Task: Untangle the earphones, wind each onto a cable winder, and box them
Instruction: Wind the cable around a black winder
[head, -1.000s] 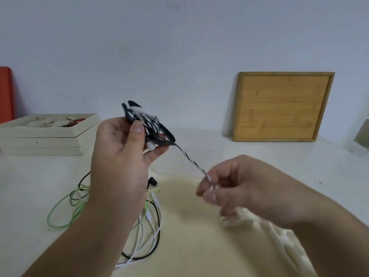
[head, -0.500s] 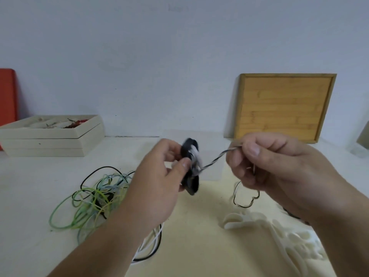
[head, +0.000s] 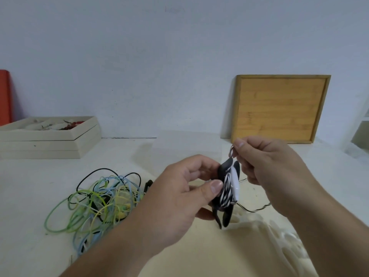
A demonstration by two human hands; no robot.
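1. Far left of the left hand (head: 179, 198), at the frame edge: red object (head: 5, 96), upright against the wall (head: 159, 56). Only a strip shows.
2. Back left, well apart from the left hand: beige box (head: 50, 140), stacked shallow layers, top one open. It holds small items, one of them red; too small to identify.
3. Counter (head: 30, 186): white, matte. It meets a plain pale blue-grey wall at the back.
4. Tangle of earphones (head: 95, 200): green, pale blue, yellow and black leads, lying on the counter just left of the left forearm and partly hidden behind it.
5. Left hand: raised above the counter, fingers and thumb curled round the black cable winder (head: 227, 204), thumb on its near face.
6. Cable winder: between the two hands, roughly upright. Striped cable (head: 225, 191), black and white, is wound round its middle.
7. Right hand (head: 265, 162): just right of the winder and higher. Thumb and forefinger pinch a loop of the striped cable above the winder's top. A loose length trails under this hand.
8. Beneath both hands: beige mat (head: 199, 256). White winders (head: 287, 242) are heaped on it under the right forearm.
9. Behind the right hand: wooden board (head: 279, 108), leaning on the wall.
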